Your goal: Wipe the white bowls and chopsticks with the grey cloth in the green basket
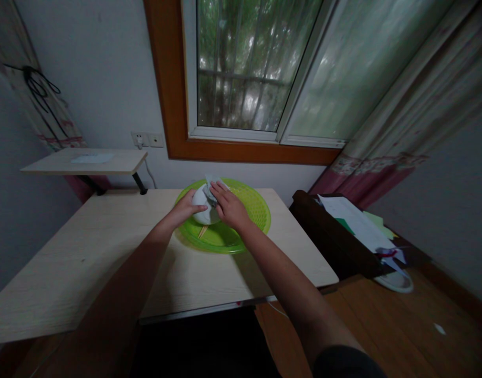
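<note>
My left hand grips a white bowl by its side, thumb across the outside. The bowl is tilted over a round green plastic basket on the table. Pressed against the bowl is a pale cloth, held under the fingers of my right hand. A pair of wooden chopsticks lies in the basket below the bowl, their far ends hidden by it.
The basket stands on a light wooden table against the wall under a window. A raised shelf is at the back left. On the right, papers lie on a dark brown piece of furniture.
</note>
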Motion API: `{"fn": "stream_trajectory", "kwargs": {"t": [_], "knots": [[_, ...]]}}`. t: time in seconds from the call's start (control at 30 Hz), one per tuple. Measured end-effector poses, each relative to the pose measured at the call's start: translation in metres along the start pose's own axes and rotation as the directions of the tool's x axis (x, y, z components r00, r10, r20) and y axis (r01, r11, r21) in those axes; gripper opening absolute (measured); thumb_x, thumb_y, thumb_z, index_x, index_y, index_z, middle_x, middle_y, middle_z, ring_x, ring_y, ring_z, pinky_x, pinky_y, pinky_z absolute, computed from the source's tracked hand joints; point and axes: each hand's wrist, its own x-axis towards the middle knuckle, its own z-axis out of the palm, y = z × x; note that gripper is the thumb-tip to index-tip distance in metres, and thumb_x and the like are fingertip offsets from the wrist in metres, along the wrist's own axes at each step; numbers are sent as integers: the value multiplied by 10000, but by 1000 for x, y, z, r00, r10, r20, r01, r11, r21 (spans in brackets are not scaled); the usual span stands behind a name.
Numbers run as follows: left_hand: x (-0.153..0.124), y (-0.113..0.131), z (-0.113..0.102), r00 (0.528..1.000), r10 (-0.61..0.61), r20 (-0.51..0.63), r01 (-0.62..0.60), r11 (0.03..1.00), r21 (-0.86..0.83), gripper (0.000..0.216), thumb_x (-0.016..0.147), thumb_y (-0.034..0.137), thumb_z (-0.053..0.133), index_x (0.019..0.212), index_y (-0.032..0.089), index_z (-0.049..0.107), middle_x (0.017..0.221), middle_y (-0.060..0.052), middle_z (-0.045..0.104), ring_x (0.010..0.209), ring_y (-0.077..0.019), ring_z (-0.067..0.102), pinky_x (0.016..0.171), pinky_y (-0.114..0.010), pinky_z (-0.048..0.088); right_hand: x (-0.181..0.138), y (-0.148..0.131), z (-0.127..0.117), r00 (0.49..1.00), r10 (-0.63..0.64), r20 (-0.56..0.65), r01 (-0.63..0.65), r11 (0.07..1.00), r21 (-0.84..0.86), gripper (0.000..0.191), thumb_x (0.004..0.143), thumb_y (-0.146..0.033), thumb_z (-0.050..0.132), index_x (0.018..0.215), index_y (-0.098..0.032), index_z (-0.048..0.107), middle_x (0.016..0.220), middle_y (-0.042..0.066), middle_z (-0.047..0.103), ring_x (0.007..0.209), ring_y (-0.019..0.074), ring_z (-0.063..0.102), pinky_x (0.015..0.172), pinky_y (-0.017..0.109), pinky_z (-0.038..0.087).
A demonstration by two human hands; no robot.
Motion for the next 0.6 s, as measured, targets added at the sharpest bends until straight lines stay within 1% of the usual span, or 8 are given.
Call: {"fn": "stream_trajectory", "kwargs": {"t": [0.1,0.13,0.2,0.3,0.33,0.4,0.5,0.6], "knots": [[0,-1,1,998,32,54,-32,999,1,619,588,339,910,1115,196,619,1095,-72,681,1047,-289,633,970,-407,493,2,-7,1,991,-120,55,119,993,8,627,938,-146,521,1563,-184,502,1672,112,450,1618,265,293,1314,562,302],[0,0,1,997,40,61,-41,999,15,613,594,337,903,1120,197,620,1106,-72,681,1061,-290,632,982,-407,488,3,-8,2,991,-124,48,124,992,12,623,937,-148,523,1558,-191,507,1665,110,462,1613,265,305,1311,567,305],[1,1,1,997,46,67,-51,997,63,613,601,338,895,1128,192,619,1120,-73,680,1082,-295,630,999,-411,481,3,-6,3,997,-75,-12,75,997,23,599,942,-145,504,1539,-187,527,1647,114,487,1596,262,342,1308,556,310],[1,2,-1,997,36,69,-45,990,134,612,599,350,892,1118,180,617,1104,-71,677,1079,-301,632,995,-414,481,3,3,4,987,100,-129,-92,993,70,554,952,-153,459,1494,-149,571,1592,139,548,1526,262,450,1299,507,328],[1,3,-1,997,32,67,-41,988,147,612,595,356,895,1110,177,616,1093,-70,675,1070,-302,634,986,-413,484,2,7,4,972,176,-158,-163,982,97,540,956,-164,444,1476,-145,588,1561,142,580,1486,262,497,1287,491,344],[1,3,-3,998,24,62,-34,987,158,612,594,374,899,1097,178,611,1074,-66,669,1048,-299,636,963,-410,492,1,16,3,921,338,-191,-309,937,165,507,961,-196,421,1419,-162,636,1472,132,654,1384,264,585,1241,467,399],[-1,1,-5,999,27,43,-32,992,126,604,614,399,894,1096,186,599,1079,-64,661,1033,-291,635,934,-402,502,-2,28,1,823,545,-161,-503,831,237,453,957,-227,393,1276,-193,713,1304,108,743,1217,270,667,1135,437,479],[-2,-1,-6,999,32,3,-32,996,85,600,627,389,886,1112,188,595,1079,-60,652,1029,-284,631,920,-392,504,-5,37,0,740,669,-77,-643,736,213,388,936,-233,389,1096,-186,739,1100,111,778,1035,276,691,1019,412,525]]}}
